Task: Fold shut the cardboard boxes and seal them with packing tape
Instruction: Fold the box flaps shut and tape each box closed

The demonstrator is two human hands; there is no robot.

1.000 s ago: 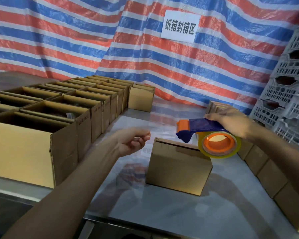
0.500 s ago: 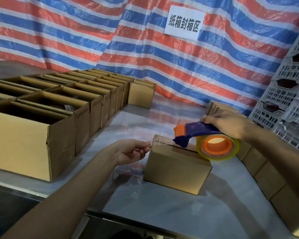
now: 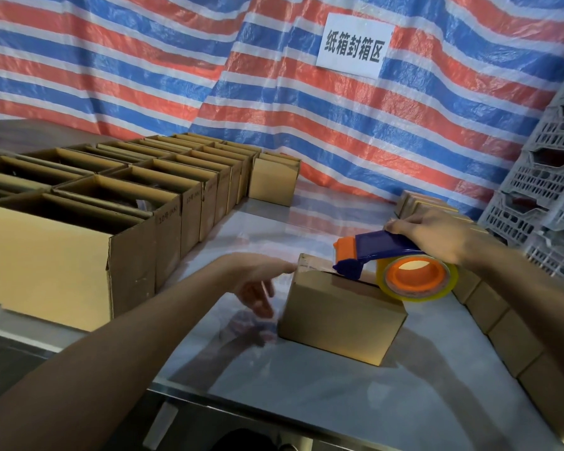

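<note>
Box in work (image 3: 339, 314) sits mid tabletop (image 3: 306, 402), flaps down, top seam mostly untaped. R hand (image 3: 430, 232) grips the tape dispenser (image 3: 372, 252), nose on the box top near its left edge. L hand (image 3: 258, 278) is open, fingers straight against the box's left end, prob pinning the tape tail. Count: 1 dispenser, 1 box in work, 1 lone box at back (image 3: 272, 180), open boxes (image 3: 79, 255) left in 2 rows, approx 15+, closed boxes (image 3: 502, 327) right, ~6 visible. Most of the job is left, imo.

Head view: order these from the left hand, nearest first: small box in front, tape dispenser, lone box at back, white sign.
1. small box, just right of the left hand.
2. tape dispenser, over the box top, further right.
3. lone box, at the back.
4. white sign, on the tarp.
</note>
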